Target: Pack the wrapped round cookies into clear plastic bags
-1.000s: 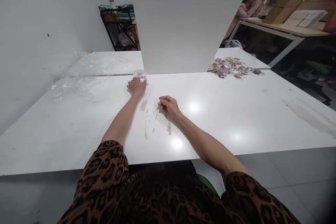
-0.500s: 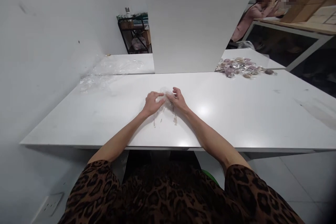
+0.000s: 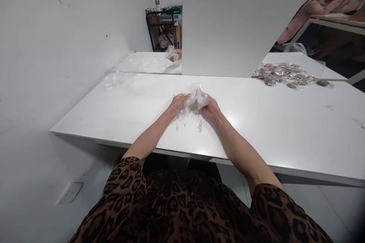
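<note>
Crumpled clear plastic film is bunched up between my two hands, just above the white table. My left hand pinches it at the left side, fingers partly covered by the film. On the other side my right hand is closed around a whitish, wadded part of the plastic. Whether something lies inside the wad, I cannot make out. Small brownish smears or scraps mark the tabletop just below my hands.
A pile of clear-wrapped purplish and brown pieces lies at the right back. Loose plastic film rests by the left wall. A tall white panel stands behind the table. Beyond it, another person's hand holds clear plastic.
The plastic is raised and bunched higher, and my hands have closed on it at either side. The scene has shifted rightward in view. Another person's hand with plastic has appeared behind the panel.
</note>
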